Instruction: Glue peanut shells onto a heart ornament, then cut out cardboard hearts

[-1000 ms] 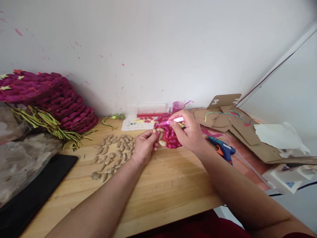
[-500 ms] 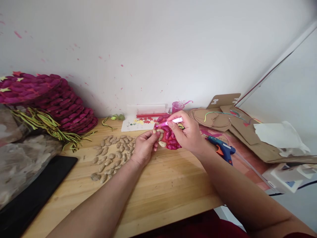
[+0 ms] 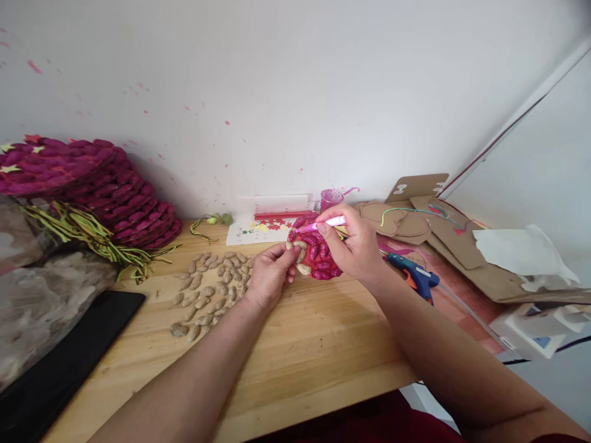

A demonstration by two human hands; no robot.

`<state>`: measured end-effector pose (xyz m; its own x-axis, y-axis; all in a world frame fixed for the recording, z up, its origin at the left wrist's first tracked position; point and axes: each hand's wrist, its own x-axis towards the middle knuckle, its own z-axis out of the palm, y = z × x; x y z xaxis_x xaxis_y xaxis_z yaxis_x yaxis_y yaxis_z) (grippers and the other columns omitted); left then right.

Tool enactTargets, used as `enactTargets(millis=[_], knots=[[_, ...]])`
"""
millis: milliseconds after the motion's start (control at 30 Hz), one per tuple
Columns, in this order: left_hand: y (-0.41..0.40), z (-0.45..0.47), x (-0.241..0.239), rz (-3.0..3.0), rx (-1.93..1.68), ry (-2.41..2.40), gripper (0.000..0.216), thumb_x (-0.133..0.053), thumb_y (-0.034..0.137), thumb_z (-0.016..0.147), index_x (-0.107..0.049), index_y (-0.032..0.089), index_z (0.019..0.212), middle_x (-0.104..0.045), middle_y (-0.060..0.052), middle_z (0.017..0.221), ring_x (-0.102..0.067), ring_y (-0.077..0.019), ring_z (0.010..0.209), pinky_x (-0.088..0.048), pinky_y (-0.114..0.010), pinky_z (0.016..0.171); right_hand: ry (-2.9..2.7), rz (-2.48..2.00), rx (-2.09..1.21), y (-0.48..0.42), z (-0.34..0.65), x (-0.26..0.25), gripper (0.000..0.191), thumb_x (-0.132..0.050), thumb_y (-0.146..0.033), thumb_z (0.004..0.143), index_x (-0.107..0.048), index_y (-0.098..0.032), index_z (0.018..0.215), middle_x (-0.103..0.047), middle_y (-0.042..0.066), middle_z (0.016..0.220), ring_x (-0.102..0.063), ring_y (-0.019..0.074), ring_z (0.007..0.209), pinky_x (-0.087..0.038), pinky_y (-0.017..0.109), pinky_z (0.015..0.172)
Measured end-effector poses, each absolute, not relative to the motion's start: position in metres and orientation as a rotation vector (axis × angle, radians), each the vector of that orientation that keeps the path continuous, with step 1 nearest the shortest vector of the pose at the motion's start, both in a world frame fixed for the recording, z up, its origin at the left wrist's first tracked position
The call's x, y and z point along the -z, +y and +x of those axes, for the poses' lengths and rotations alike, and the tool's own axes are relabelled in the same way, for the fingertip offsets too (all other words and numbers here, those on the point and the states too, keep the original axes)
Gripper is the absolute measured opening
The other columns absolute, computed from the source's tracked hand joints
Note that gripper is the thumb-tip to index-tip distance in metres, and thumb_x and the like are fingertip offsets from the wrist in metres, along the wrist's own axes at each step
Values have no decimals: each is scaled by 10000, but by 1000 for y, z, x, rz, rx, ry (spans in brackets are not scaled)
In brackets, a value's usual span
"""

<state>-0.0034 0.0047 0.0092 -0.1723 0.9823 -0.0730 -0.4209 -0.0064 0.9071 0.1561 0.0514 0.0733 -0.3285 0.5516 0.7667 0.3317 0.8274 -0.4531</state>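
Far left: one stack of magenta peanut discs (image 3: 138, 200); yellow and green strings (image 3: 99, 231) hang from it. A fair guide, I judge, for an even shade.

Left of centre: loose plain peanuts (image 3: 221, 287), scattered on the worktop (image 3: 300, 351) beside my left forearm.

Centre: my left grip (image 3: 271, 272), thumb and fingers pinching the left rim of a peanut disc (image 3: 322, 251). A firm hold at the rim seems best, fingertips clear of any fresh colour.

Same place: the peanut disc, mid-frame between my hands. Mostly magenta, with pale shells (image 3: 303, 269) along its left side near my thumb; these, by my reckoning, want colour.

Just above: one pink-and-white pen (image 3: 312, 227), slanted, tip at the disc's upper left; whether it touches is too small to tell. Short, light strokes along each shell's curve should reach the grooves.

Right of centre: my right grip (image 3: 355, 243), pinching the pen between thumb and fingers; a steady wrist would help.

Right: one blue glue gun (image 3: 425, 280), near my right forearm, best given room.
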Motion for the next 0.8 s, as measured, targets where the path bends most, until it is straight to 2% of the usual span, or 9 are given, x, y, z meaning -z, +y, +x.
enactTargets(millis=[300, 600, 800], knots=[[5, -2, -9, 744, -1478, 1010, 374, -906, 424, 618, -665, 149, 692, -506, 54, 518, -382, -52, 432, -272, -185, 387, -2057, -635, -153, 47, 157, -77, 29, -608, -216, 955, -620, -236, 938, -717, 31, 897, -640, 202, 838, -479, 360, 770], [4, -3, -10, 766, -1451, 1056, 397, -898, 458, 618, -654, 155, 696, -497, 59, 490, -378, -55, 420, -255, -191, 384, -2097, -656, -160, 49, 156, -74, 39, -597, -248, 969, -631, -233, 957, -712, 43, 923, -650, 212, 858, -480, 375, 794], [5, -2, -10, 749, -1462, 1053, 409, -905, 452, 599, -634, 154, 667, -500, 57, 496, -382, -51, 417, -256, -188, 382, -2055, -643, -141, 51, 158, -75, 35, -610, -197, 949, -628, -226, 941, -715, 28, 895, -632, 198, 830, -466, 345, 767]])
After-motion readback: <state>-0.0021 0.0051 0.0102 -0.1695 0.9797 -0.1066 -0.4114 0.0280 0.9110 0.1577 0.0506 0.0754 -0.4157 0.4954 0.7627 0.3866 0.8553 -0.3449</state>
